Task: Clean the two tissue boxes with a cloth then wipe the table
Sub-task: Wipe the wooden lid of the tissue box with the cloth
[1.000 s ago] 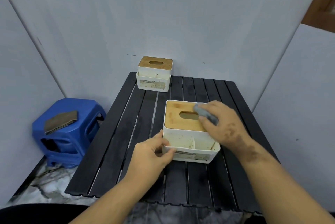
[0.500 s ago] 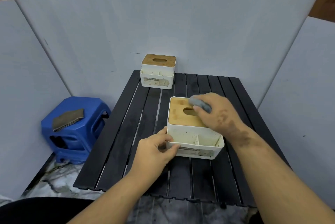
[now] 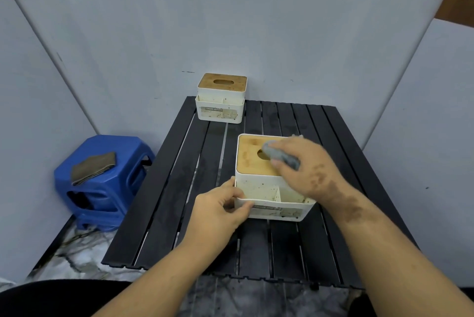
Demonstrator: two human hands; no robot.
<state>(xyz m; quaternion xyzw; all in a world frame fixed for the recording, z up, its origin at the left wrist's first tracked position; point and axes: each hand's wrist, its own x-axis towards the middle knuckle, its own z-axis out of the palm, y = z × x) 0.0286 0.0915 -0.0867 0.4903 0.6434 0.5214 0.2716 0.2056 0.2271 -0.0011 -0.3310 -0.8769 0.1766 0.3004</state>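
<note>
A white tissue box with a wooden lid [image 3: 250, 160] stands near the middle of the black slatted table [image 3: 166, 188]. My right hand [image 3: 307, 170] holds a small grey cloth [image 3: 280, 156] and presses it onto the lid, over the slot. My left hand [image 3: 218, 210] grips the box's front left corner, thumb on the speckled front rim. A second white tissue box with a wooden lid [image 3: 221, 97] sits at the table's far edge, apart from both hands.
A blue plastic stool [image 3: 102, 180] stands left of the table with a folded brown cloth [image 3: 92, 166] on top. Grey panels wall in the back and both sides. Marbled floor shows below the table's near edge.
My right hand slid the grey cloth leftward across the wooden lid, toward the slot. My left hand kept its grip on the box's front corner.
</note>
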